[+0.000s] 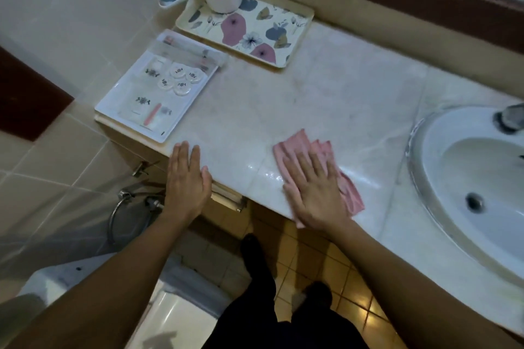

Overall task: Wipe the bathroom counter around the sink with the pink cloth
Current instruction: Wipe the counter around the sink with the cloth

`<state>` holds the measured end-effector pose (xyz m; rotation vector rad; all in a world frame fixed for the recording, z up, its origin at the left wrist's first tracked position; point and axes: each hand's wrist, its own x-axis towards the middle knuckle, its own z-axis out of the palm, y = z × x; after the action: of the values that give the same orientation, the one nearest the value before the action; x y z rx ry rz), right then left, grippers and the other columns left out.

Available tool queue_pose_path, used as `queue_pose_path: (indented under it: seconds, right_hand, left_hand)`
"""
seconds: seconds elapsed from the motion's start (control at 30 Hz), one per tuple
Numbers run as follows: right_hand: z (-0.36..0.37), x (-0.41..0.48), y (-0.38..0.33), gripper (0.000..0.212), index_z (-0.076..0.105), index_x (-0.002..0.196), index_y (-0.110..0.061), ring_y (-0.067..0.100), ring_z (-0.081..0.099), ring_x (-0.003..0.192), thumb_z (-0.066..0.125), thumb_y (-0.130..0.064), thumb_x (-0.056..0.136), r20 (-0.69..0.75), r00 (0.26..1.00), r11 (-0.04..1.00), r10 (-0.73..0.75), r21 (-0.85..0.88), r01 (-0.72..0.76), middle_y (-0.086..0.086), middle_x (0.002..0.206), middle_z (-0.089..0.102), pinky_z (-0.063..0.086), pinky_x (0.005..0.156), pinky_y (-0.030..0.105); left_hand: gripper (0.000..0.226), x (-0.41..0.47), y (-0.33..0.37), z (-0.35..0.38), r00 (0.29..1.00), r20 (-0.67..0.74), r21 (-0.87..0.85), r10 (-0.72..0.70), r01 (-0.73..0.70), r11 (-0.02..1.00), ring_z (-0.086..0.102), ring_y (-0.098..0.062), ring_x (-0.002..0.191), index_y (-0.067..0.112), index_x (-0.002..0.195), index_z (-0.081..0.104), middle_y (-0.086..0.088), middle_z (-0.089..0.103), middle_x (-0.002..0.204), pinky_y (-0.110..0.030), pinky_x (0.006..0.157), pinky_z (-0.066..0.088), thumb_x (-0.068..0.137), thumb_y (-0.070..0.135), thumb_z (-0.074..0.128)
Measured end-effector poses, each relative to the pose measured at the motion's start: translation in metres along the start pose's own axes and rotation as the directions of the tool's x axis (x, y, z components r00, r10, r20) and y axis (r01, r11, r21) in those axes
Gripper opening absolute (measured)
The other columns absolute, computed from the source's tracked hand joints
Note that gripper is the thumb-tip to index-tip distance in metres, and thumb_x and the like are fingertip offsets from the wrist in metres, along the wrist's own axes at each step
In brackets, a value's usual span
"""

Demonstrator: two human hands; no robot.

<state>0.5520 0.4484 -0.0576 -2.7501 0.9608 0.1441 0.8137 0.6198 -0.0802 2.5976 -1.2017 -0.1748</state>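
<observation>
Right hand (313,188) flat, fingers spread, pressing crumpled pink cloth (350,193) at pale marble counter (326,99) front edge; oval white sink (465,167) just right (nearer this hand). Left hand (185,178) open, empty, on front edge.

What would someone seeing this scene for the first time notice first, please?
The right hand pressed flat on the pink cloth at the counter's front edge, just left of the white sink. The left hand rests flat on the edge nearby. A flowered tray sits at the back.
</observation>
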Motion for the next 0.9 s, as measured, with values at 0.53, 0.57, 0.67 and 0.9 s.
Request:
queue_pose_path:
  seconds: [0.53,0.57,0.67,0.9]
  right_hand:
    - [0.018,-0.184,0.130,0.065,-0.005,0.167,-0.037,0.023,-0.010,0.163,0.018,-0.055,0.109,-0.004,0.984,0.983,0.180,-0.032,-0.180,-0.003,0.177,-0.008,0.001,0.128,0.062]
    - [0.018,-0.210,0.152,0.065,-0.006,0.167,-0.036,0.023,-0.011,0.163,0.016,-0.053,0.109,0.002,0.973,0.973,0.231,-0.019,-0.230,-0.003,0.177,-0.010,0.003,0.128,0.063]
    - [0.008,-0.255,0.195,0.064,-0.012,0.166,-0.036,0.019,-0.009,0.163,0.005,-0.055,0.107,0.024,0.950,0.946,0.311,0.091,-0.312,-0.006,0.175,-0.017,0.004,0.130,0.059]
    - [0.009,-0.169,0.135,0.068,-0.009,0.166,-0.037,0.023,-0.015,0.162,0.020,-0.058,0.109,-0.048,0.948,0.935,0.314,0.191,-0.299,-0.004,0.176,-0.010,-0.012,0.128,0.055]
  left_hand:
    - [0.065,-0.054,0.223,0.038,0.932,0.171,-0.110,0.321,-0.305,0.946,0.008,-0.031,0.161,0.017,0.163,0.026,-0.012,0.016,0.173,-0.050,0.131,0.004,0.105,0.046,0.028]
    - [0.066,-0.061,0.232,0.045,0.917,0.183,-0.106,0.354,-0.340,0.935,0.007,-0.030,0.161,0.017,0.163,0.025,-0.012,0.015,0.173,-0.050,0.131,0.003,0.105,0.048,0.026]
    - [0.067,-0.076,0.251,0.063,0.891,0.191,-0.094,0.412,-0.401,0.911,0.009,-0.030,0.161,0.017,0.162,0.029,-0.011,0.017,0.173,-0.050,0.130,0.002,0.104,0.051,0.026]
    - [0.060,-0.081,0.256,0.074,0.902,0.133,-0.012,0.410,-0.413,0.911,0.024,-0.032,0.157,0.016,0.157,0.039,-0.013,0.032,0.168,-0.053,0.128,0.018,0.103,0.043,0.035]
